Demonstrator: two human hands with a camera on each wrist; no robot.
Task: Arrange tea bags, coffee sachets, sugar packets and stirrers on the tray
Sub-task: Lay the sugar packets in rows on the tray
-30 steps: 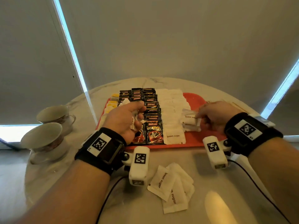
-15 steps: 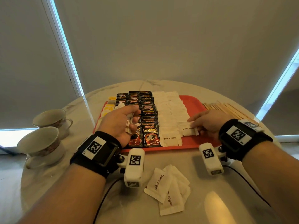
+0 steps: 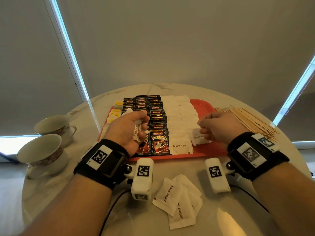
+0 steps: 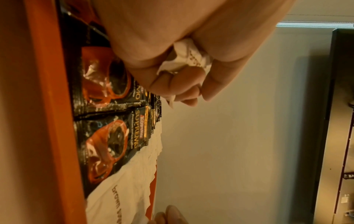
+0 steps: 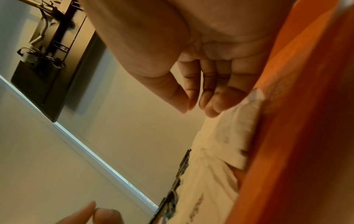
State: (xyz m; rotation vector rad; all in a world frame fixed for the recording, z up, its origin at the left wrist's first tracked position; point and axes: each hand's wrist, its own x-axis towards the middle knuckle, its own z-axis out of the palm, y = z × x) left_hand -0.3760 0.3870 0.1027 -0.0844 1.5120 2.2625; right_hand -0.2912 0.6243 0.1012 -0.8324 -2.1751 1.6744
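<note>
Currently the left hand (image 3: 127,129) has its fingers (image 4: 184,84) curled tight around a crumpled bunch of white paper brown-sugar packets (image 3: 137,132), held above the black glossy coffee sachets (image 3: 157,126) that sit in rows on the red plastic tray (image 3: 204,106). Just past those fingers, toward the tray's far left corner, lie yellow-tagged tea bags (image 3: 115,113). The left wrist view shows the bunch (image 4: 188,56) squeezed between palm and fingertips, with sachets (image 4: 113,136) directly beneath.

The right hand (image 3: 219,126) hovers at the right side of the tray, fingers (image 5: 210,97) loosely bent and narrow, thumb close to forefinger, nothing gripped. Just under these fingertips a single white brown-sugar packet (image 3: 200,137) lies flat on the tray; whether the fingertips touch it cannot be told. Left of the fingers run two columns of flat white sugar packets (image 3: 179,120), the nearest one printed "brown sugar". Right of the hand, off the tray, a fan of thin wooden stirrers (image 3: 247,121) rests on the round white marbled surface (image 3: 170,87).

Nearer the person than both hands, between the wrists, a small loose pile of white sugar packets (image 3: 177,200) sits on the surface. Far left of the left fingers stand two pale ceramic teacups (image 3: 44,149) on saucers.
</note>
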